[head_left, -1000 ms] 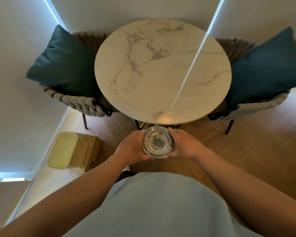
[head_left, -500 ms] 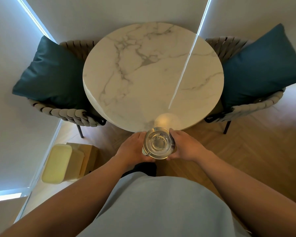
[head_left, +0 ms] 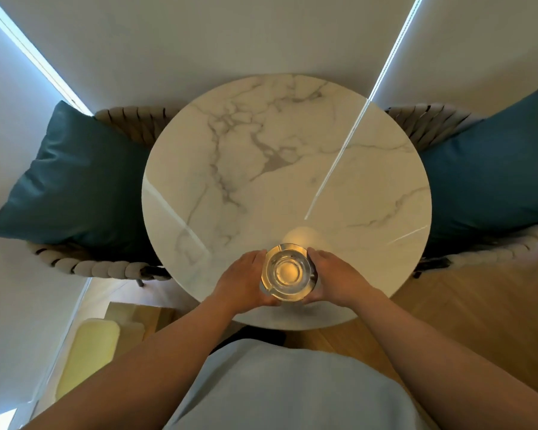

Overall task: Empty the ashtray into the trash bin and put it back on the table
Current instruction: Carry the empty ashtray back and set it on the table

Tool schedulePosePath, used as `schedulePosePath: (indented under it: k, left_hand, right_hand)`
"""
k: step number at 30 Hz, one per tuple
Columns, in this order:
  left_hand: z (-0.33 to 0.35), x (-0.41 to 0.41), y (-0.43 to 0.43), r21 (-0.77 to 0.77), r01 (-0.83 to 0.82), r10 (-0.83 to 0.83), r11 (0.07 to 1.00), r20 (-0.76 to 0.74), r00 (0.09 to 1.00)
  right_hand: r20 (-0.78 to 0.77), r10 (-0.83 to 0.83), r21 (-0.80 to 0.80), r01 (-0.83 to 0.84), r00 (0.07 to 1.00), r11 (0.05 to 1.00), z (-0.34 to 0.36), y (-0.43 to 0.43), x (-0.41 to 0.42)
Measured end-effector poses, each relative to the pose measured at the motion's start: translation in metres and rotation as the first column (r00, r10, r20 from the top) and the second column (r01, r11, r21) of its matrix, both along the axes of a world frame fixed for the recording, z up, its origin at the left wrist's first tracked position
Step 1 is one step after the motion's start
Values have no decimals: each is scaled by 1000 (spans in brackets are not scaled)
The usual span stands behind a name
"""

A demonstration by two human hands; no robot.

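Observation:
A round clear glass ashtray (head_left: 288, 272) is over the near part of the round white marble table (head_left: 261, 169). My left hand (head_left: 246, 282) grips its left side and my right hand (head_left: 336, 279) grips its right side. The ashtray's bowl looks bare, with a warm glow in the glass. I cannot tell whether it touches the tabletop or hangs just above it. The trash bin (head_left: 89, 358), pale yellow on top with a wooden-coloured body, stands on the floor at the lower left, beside the wall.
Two woven chairs flank the table, each with a teal cushion: the left cushion (head_left: 75, 184) and the right cushion (head_left: 485, 178). White walls close in behind and on the left. Wooden floor (head_left: 479, 321) lies to the right.
Both hands have carried the ashtray forward from in front of the table's edge to over its near part. The view has moved closer to the table.

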State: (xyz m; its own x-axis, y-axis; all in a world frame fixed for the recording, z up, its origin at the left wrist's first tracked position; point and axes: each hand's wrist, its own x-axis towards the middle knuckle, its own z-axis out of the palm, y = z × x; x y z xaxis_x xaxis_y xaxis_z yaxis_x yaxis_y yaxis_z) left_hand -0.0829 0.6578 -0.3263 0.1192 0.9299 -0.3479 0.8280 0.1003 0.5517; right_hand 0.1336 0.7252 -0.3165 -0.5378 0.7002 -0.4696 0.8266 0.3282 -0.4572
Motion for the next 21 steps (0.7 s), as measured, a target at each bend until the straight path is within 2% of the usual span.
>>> schedulePosePath:
  k: [12,17,21]
  left_hand:
    - [-18,-45,136,-8,56,-56,998,-75,996]
    - [-25,-47,177,29,50,-46,998,-128,991]
    - [-33,-46,205,31,56,-49,998,-197,979]
  right_hand:
    - [6,-113,6,113,994,994,-10,118,-45]
    - [1,-97,39,97,995,995,-17,161,-50]
    - [37,-24,99,20,999,995,-27,190,-52]
